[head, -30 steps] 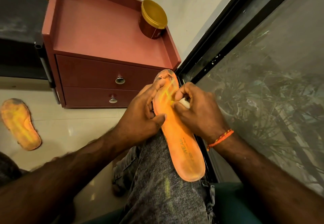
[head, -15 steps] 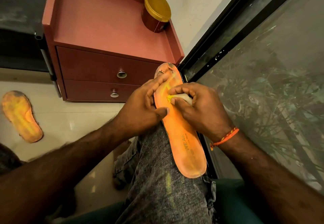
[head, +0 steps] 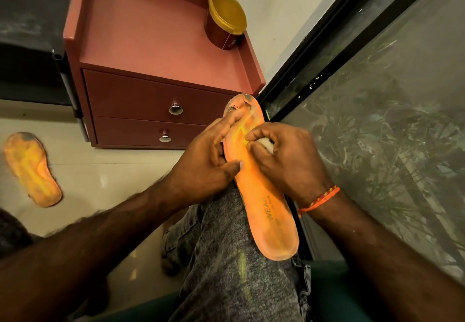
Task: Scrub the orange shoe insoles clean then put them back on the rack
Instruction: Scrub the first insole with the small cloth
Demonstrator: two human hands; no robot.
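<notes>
An orange insole point(head: 264, 208) with dark grime at its toe end lies along my knee in grey jeans. My left hand point(head: 203, 165) grips its left edge, thumb across the top and fingers reaching toward the toe. My right hand point(head: 284, 155) pinches a small white scrubbing piece point(head: 266, 143) and presses it on the insole's upper part, where yellow streaks show. A second orange insole point(head: 31, 169), dirty at the toe, lies on the pale floor tiles at the far left.
A dark red two-drawer cabinet point(head: 156, 100) stands right ahead, with a gold-lidded jar point(head: 225, 19) on its raised-edge top. A black-framed glass pane point(head: 377, 95) runs along my right. A black piece of furniture point(head: 30, 44) sits at the upper left.
My right hand has rubbed the white piece a short way up the insole toward the toe. My left hand keeps its hold, and the view has shifted slightly.
</notes>
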